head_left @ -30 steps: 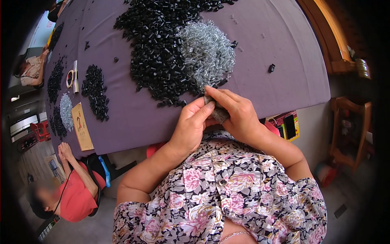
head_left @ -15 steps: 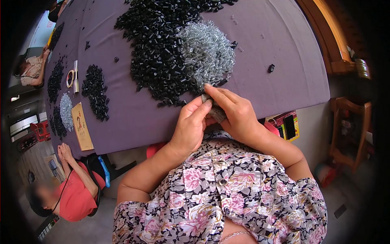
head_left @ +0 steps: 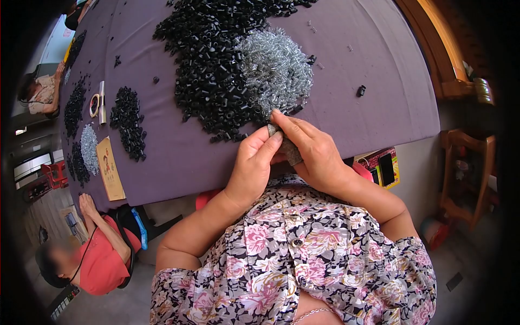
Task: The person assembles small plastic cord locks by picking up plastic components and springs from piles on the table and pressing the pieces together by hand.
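My left hand [head_left: 252,168] and my right hand [head_left: 317,157] meet at the near edge of the table, both closed. My left thumb presses against its fingers beside a grey fabric-like wrap [head_left: 292,154] that shows between the hands. The right thumb and forefinger come together at the rim of a pile of small metal springs [head_left: 279,67]. Whatever is between the fingertips is too small or hidden to name. Left of the springs, and touching them, spreads a large heap of small black hollow plastic pieces [head_left: 208,81].
A purple cloth [head_left: 374,114] covers the table. A smaller black heap [head_left: 128,122], a tape roll [head_left: 94,105] and a tan booklet [head_left: 110,170] lie at left. A person in red [head_left: 105,254] sits there, another person [head_left: 43,92] beyond. A wooden chair [head_left: 468,179] stands right.
My hands stay at nearly the same place, with only slight finger shifts. The hands of the person in red have moved a little.
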A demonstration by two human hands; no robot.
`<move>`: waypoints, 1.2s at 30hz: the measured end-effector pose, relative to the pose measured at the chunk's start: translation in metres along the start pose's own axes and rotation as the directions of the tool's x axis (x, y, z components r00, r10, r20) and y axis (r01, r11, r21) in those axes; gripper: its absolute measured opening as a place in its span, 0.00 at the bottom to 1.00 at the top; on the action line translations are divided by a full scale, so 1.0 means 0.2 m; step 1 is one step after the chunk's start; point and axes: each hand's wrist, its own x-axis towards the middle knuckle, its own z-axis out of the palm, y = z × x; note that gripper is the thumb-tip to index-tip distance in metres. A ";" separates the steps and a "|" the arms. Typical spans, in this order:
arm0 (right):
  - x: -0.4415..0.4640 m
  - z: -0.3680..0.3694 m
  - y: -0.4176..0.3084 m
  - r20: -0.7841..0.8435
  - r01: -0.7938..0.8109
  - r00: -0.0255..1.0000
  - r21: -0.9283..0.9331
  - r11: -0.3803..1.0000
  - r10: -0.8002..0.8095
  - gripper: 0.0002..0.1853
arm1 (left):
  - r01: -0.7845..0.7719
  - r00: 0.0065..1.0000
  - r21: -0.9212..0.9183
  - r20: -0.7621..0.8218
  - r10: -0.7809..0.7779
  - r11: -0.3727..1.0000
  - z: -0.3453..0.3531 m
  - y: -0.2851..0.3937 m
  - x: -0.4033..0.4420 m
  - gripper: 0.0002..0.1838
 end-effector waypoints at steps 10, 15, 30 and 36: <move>0.03 -0.11 0.02 0.075 0.006 0.997 0.104 0.995 -0.014 0.31 | -0.015 0.998 0.212 0.055 0.003 0.977 -0.01 0.04 0.00 0.16; 0.03 -0.11 0.01 0.050 0.004 0.999 0.123 0.992 -0.011 0.29 | -0.012 0.997 0.320 0.075 -0.013 0.947 -0.02 0.07 -0.01 0.14; 0.05 -0.12 0.00 0.012 -0.084 0.996 0.220 0.972 0.083 0.16 | 0.081 0.984 0.311 0.124 -0.125 0.947 -0.07 0.11 -0.02 0.14; 0.05 -0.16 0.00 0.104 -0.149 0.987 0.301 0.942 0.123 0.14 | 0.115 0.983 0.325 0.102 -0.156 0.939 -0.08 0.11 -0.02 0.14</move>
